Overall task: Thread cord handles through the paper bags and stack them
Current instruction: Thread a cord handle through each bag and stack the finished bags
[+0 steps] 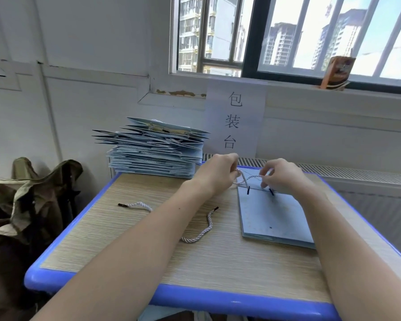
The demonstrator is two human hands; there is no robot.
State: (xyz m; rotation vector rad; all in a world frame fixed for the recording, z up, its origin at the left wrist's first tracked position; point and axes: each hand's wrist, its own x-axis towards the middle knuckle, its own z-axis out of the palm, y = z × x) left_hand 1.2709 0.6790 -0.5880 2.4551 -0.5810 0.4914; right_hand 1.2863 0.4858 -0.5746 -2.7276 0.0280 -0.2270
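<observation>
A person leans over a small desk (116,230) with a wood-grain top and a blue rim, both bare forearms reaching out across it. A flat pale blue paper bag (271,216) lies on the right side of the desktop, its top edge pointing toward the wall. The left hand (218,174) has its fingers curled round a white twisted cord (242,179), gripping the loop just above the bag's top edge; the right hand (281,173) pinches the other side of that same cord with fingertips bent down over the bag. The cord's two black tips lie on the bag's upper face, side by side and a little apart, just below the hands. Nearer the person, a second loose cord (202,230) curls across the middle of the desk, partly hidden under the left forearm, with one black tip showing on each side of it. At the far left corner of the desk sits a tall, slightly untidy stack of bags (153,154), white cord handles showing among the upper ones. Behind it, a paper sign (235,119) with three printed characters hangs on the wall under a barred window (299,35). A small orange carton (337,72) stands on the sill, and a camouflage cloth (30,200) is heaped beside the desk on the left.
</observation>
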